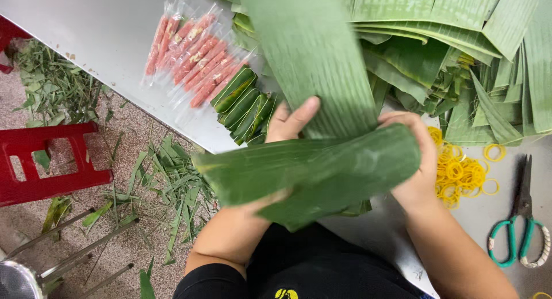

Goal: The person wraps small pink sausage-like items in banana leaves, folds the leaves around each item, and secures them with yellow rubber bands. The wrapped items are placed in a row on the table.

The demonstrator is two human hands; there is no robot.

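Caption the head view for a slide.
Both hands, left hand and right hand, roll a banana leaf beside rubber bands.

Person, head view: black short-sleeved top, sleeve hem on the left upper arm, small yellow printed mark low on the chest. Forearms bare. Left hand [290, 122] and right hand [415, 161] ungloved, without rings or watch.

Single head camera, looking steeply down, close over table [103, 29] edge, floor [132, 138] at left.
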